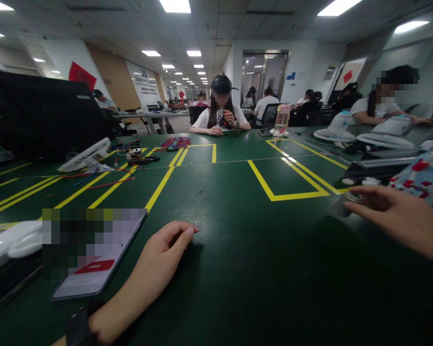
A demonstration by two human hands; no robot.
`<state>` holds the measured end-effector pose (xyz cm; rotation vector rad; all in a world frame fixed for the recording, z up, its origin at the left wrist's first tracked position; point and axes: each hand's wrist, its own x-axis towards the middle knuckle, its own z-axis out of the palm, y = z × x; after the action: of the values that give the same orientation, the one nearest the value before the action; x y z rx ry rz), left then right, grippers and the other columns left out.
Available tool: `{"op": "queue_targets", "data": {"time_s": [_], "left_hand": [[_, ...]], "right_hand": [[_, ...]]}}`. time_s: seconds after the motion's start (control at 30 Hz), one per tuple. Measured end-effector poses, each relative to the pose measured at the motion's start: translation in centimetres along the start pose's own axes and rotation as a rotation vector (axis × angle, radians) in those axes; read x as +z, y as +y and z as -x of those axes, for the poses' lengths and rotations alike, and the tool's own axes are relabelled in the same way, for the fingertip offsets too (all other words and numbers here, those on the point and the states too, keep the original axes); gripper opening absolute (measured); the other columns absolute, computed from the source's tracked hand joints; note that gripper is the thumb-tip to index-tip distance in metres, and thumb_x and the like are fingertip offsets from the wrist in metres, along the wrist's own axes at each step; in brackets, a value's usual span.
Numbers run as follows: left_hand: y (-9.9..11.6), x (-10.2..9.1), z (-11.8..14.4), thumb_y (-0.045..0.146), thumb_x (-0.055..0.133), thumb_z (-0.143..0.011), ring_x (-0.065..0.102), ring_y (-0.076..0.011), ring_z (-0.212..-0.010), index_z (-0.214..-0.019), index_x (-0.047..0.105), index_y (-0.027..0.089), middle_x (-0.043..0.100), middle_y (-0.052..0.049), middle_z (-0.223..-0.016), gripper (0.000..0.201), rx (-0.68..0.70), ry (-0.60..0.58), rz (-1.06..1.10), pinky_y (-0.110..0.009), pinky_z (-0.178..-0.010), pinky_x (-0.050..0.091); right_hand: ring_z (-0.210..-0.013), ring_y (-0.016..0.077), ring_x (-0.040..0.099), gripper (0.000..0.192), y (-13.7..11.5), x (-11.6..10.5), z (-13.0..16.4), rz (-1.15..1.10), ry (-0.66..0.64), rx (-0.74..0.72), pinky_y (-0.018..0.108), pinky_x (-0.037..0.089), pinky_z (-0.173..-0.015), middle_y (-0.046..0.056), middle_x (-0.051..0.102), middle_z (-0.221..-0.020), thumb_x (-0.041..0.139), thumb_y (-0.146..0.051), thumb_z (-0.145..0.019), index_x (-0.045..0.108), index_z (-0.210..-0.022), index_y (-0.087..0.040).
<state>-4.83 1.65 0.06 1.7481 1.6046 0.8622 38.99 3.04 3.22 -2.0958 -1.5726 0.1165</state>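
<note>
A wide green surface (238,250) marked with yellow tape lines fills most of the view, with a yellow taped rectangle (288,180) at its middle right. At the far left stands a large black monitor (39,115), seen from behind, and in front of it a white fan grille (84,154) lies tilted among loose red and blue wires (104,180). Across the surface a person in a white shirt (221,113) sits working with both hands; another person in white (386,103) sits at the far right behind two more white fan grilles (368,137).

A phone (94,254) lies flat near the left front edge, its screen lit, beside a white object (10,242) at the left margin.

The left hand (162,254) rests on the surface just to the right of the phone, apart from it, its grip loosely curled with the fingertips (187,232) touching the green top and holding nothing. The right hand (393,211) reaches in from the right, palm down, grip spread and relaxed, its fingertips at a small pale item (353,196) on the surface; whether they touch it cannot be told. Just beyond lies a bag of red and white small parts (422,175).
</note>
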Motion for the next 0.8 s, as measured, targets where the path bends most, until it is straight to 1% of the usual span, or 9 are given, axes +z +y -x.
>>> {"op": "queue_targets", "data": {"time_s": [0.07,0.23,0.33,0.4,0.47,0.57,0.67,0.73,0.8], "left_hand": [[0.2,0.1,-0.1,0.043,0.049,-0.088,0.058,-0.0213,-0.074,-0.090,0.065,0.022,0.065,-0.001,-0.083,0.027,-0.001,0.000,-0.007,-0.030,-0.068,0.041],[0.3,0.1,-0.1,0.043,0.050,-0.088,0.059,-0.0218,-0.075,-0.091,0.066,0.023,0.067,-0.002,-0.085,0.027,0.015,0.002,-0.018,-0.030,-0.067,0.043],[0.0,-0.1,0.1,0.040,0.049,-0.089,0.060,-0.0223,-0.079,-0.091,0.066,0.023,0.068,-0.002,-0.087,0.024,0.055,0.013,-0.016,-0.030,-0.069,0.044],[0.2,0.0,0.3,0.036,0.049,-0.090,0.060,-0.0221,-0.082,-0.092,0.066,0.023,0.067,-0.002,-0.088,0.021,0.111,0.024,-0.027,-0.030,-0.070,0.045],[0.9,0.4,0.5,0.031,0.050,-0.090,0.059,-0.0211,-0.085,-0.094,0.066,0.024,0.066,-0.002,-0.091,0.018,0.205,0.022,-0.044,-0.030,-0.072,0.045],[3.1,1.5,0.5,0.026,0.052,-0.089,0.058,-0.0187,-0.086,-0.100,0.066,0.025,0.062,-0.002,-0.095,0.018,0.352,-0.043,-0.048,-0.030,-0.077,0.045],[5.8,2.5,0.0,0.022,0.056,-0.087,0.058,-0.0172,-0.087,-0.098,0.069,0.027,0.061,-0.001,-0.097,0.017,0.418,-0.140,-0.028,-0.029,-0.078,0.046],[6.9,2.6,-0.4,0.021,0.059,-0.086,0.057,-0.0166,-0.084,-0.089,0.071,0.025,0.060,-0.001,-0.090,0.014,0.442,-0.136,-0.012,-0.027,-0.074,0.045],[7.1,2.5,-0.8,0.024,0.061,-0.085,0.057,-0.0164,-0.080,-0.086,0.072,0.025,0.059,0.000,-0.085,0.011,0.421,-0.082,0.000,-0.027,-0.069,0.045]], "right_hand": [[-0.083,0.0176,0.064,0.054,-3.3,1.3,1.9,-0.166,-0.058,-0.120,0.029,0.051,-0.072,0.008,0.066,-0.104,0.065,-0.050,-0.070,0.059,-0.115,-0.021],[-0.090,0.0127,0.063,0.044,-12.1,5.1,6.7,-0.457,-0.386,-0.492,0.026,0.053,-0.082,0.004,0.063,-0.109,0.062,-0.041,-0.076,0.056,-0.116,-0.023],[-0.090,0.0104,0.061,0.034,-15.0,7.0,8.3,-0.522,-0.467,-0.604,0.025,0.052,-0.082,0.001,0.063,-0.106,0.060,-0.034,-0.078,0.057,-0.111,-0.025],[-0.090,0.0104,0.060,0.034,-15.5,7.9,8.7,-0.547,-0.479,-0.617,0.026,0.052,-0.082,0.001,0.062,-0.106,0.059,-0.032,-0.078,0.056,-0.111,-0.025],[-0.093,0.0116,0.060,0.046,-15.2,8.6,8.9,-0.584,-0.473,-0.596,0.028,0.051,-0.085,0.003,0.060,-0.108,0.062,-0.032,-0.076,0.049,-0.120,-0.025],[-0.096,0.0127,0.059,0.063,-14.5,9.3,8.9,-0.649,-0.505,-0.563,0.030,0.049,-0.088,0.004,0.059,-0.109,0.067,-0.031,-0.072,0.038,-0.127,-0.024],[-0.096,0.0120,0.058,0.052,-14.4,9.4,8.9,-0.685,-0.569,-0.559,0.029,0.049,-0.086,0.003,0.059,-0.109,0.064,-0.029,-0.075,0.041,-0.121,-0.023],[-0.094,0.0111,0.058,0.044,-14.6,9.2,8.9,-0.692,-0.585,-0.566,0.028,0.049,-0.083,0.003,0.059,-0.107,0.062,-0.027,-0.076,0.044,-0.116,-0.022],[-0.091,0.0100,0.058,0.040,-14.6,8.8,8.8,-0.670,-0.582,-0.585,0.026,0.048,-0.081,0.001,0.059,-0.105,0.061,-0.025,-0.076,0.046,-0.113,-0.023]]}}
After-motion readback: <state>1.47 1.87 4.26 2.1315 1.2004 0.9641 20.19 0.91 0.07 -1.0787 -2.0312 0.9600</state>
